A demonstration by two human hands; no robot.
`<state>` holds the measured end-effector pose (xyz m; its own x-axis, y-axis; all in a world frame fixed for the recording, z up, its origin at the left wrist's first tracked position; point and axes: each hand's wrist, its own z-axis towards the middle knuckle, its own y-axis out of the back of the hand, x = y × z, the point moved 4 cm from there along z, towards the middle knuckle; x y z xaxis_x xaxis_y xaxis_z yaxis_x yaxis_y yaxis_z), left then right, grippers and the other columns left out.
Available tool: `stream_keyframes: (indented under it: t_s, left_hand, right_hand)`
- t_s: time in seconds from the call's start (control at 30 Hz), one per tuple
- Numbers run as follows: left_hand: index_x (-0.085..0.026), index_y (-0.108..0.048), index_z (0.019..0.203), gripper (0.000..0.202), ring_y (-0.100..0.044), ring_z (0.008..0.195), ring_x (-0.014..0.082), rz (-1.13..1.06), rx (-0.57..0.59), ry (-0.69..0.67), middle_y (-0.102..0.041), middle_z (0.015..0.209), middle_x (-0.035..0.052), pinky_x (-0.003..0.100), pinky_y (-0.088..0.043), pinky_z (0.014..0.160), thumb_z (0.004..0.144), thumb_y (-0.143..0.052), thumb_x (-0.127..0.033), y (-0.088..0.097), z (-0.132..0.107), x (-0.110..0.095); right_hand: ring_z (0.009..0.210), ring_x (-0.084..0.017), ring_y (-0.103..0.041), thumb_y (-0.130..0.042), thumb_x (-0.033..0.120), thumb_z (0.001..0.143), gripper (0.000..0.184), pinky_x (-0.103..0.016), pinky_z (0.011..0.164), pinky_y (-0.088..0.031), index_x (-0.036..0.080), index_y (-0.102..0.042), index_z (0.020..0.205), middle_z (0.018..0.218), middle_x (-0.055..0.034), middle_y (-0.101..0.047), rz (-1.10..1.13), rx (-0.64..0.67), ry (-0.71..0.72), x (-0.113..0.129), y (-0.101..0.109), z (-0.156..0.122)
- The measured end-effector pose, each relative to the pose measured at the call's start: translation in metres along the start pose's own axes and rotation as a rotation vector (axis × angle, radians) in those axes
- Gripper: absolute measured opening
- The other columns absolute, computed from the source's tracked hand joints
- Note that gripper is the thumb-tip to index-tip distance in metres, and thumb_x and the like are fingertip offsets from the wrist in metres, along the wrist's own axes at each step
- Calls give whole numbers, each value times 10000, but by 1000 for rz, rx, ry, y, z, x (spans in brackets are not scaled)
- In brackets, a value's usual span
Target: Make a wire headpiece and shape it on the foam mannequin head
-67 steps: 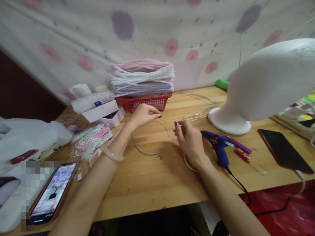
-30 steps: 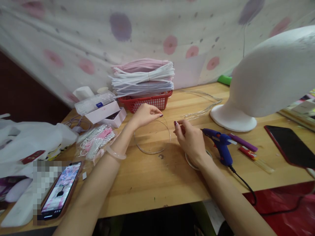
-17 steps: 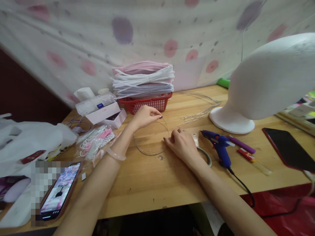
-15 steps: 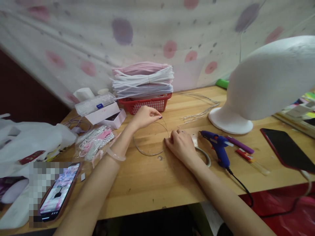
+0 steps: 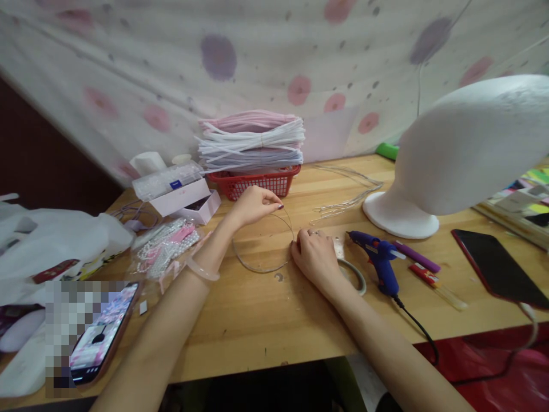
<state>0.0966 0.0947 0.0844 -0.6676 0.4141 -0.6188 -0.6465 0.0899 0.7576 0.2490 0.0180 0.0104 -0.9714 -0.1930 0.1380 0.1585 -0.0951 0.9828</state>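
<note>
A thin wire loop [image 5: 262, 271] lies in a ring on the wooden table [image 5: 240, 332]. At its far side, my left hand [image 5: 256, 205] pinches the wire between thumb and fingertips; a pale bangle [image 5: 203, 269] circles that wrist. My right hand [image 5: 316, 255] rests low over the table at the loop's right side, its fingers curled and closed on the wire there. The exact grip of the right fingertips is hidden behind the hand. A roll of tape [image 5: 359, 276] lies partly under my right wrist.
A blue glue gun [image 5: 380, 257] and white foam head [image 5: 454, 154] stand right. Behind are loose wires [image 5: 347, 197] and a red basket [image 5: 257, 184] with bundled pipe cleaners [image 5: 253, 140]. Left lie bagged pearl beads [image 5: 165, 252] and a lit phone [image 5: 105, 335]; another phone [image 5: 500, 266] lies right.
My right hand has shifted slightly right along the wire loop. My left hand keeps its pinch in nearly the same place. The whole view has moved a little.
</note>
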Motion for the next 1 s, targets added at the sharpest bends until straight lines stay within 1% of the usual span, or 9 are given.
stream_keyframes:
  t_s: [0.13, 0.3, 0.63, 0.9, 1.0]
  left_hand:
    - [-167, -791, 855, 171, -725, 848, 221, 1, -5, 0, -793, 883, 83, 314, -528, 793, 799, -677, -281, 0, 0, 0]
    - [-170, -792, 852, 172, -725, 840, 221, 11, -12, 1, -793, 877, 78, 316, -528, 791, 797, -675, -284, 0, 0, 3]
    - [-147, -795, 863, 190, -716, 833, 231, 7, -16, -10, -790, 876, 99, 317, -519, 777, 802, -675, -280, -1, -1, 5]
    - [-138, -791, 870, 190, -719, 843, 225, 2, -8, -7, -790, 887, 100, 304, -512, 765, 806, -673, -273, -1, -1, 5]
    - [-151, -791, 862, 185, -717, 837, 222, 10, -5, -9, -792, 877, 87, 303, -514, 764, 804, -675, -283, -1, -1, 5]
  right_hand:
    - [917, -313, -634, -425, 199, 947, 220, -374, 752, -352, 120, -629, 964, 958, -164, -711, 0, 9, -4, 1, -1, 0]
    - [937, -316, -632, -403, 180, 951, 231, -376, 751, -341, 119, -624, 970, 978, -168, -710, -7, 12, -10, 0, -2, 0]
    - [937, -305, -623, -420, 197, 948, 206, -373, 764, -326, 132, -615, 968, 972, -152, -709, -13, 24, -16, 0, -3, 1]
    - [944, -306, -623, -412, 201, 956, 215, -379, 762, -326, 131, -614, 983, 984, -151, -707, -13, 35, -20, -1, -4, 0]
    - [948, -307, -625, -416, 197, 958, 209, -380, 767, -326, 131, -613, 986, 990, -151, -708, -13, 36, -17, 0, -4, 0]
